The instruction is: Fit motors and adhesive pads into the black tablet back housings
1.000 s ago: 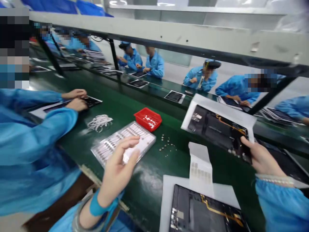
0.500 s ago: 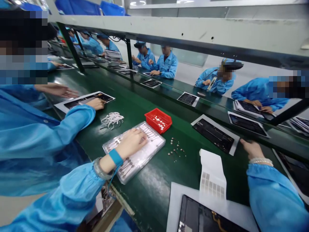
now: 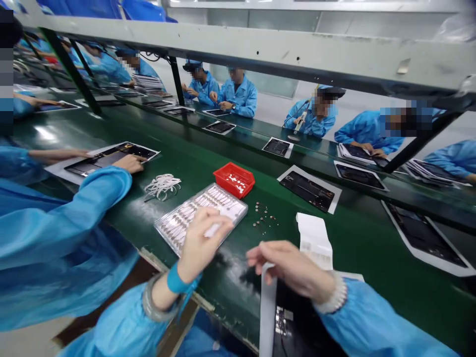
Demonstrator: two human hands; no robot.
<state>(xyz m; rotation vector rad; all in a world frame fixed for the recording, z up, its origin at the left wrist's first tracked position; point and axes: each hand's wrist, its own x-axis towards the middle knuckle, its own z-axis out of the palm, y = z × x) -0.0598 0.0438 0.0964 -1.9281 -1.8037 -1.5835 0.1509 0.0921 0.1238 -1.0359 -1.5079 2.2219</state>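
Observation:
My left hand (image 3: 203, 238) is raised in front of a clear plastic tray (image 3: 174, 215), thumb and fingertips brought together. Whatever they pinch is too small to make out. Rows of small round parts with thin tails (image 3: 223, 198) lie in that tray. My right hand (image 3: 293, 267) hovers over the upper left of a black device panel (image 3: 301, 322), its fingers loosely bent and slightly apart. Close under those fingertips is the edge of the white sheet (image 3: 268, 307) beneath the panel. A white sticker strip (image 3: 314, 238) lies just behind my right hand.
A red bin (image 3: 234, 179) with small white pieces stands behind the tray. Loose round parts (image 3: 260, 213) and a white strip bundle (image 3: 162, 186) lie nearby. A co-worker's sleeve (image 3: 85, 208) is close on the left. More panels (image 3: 310, 188) lie beyond; a shelf beam (image 3: 238, 39) crosses overhead.
My left hand has lifted off the tray and come nearer to me. My right hand has swung left from a far panel to the near one. The view has turned right.

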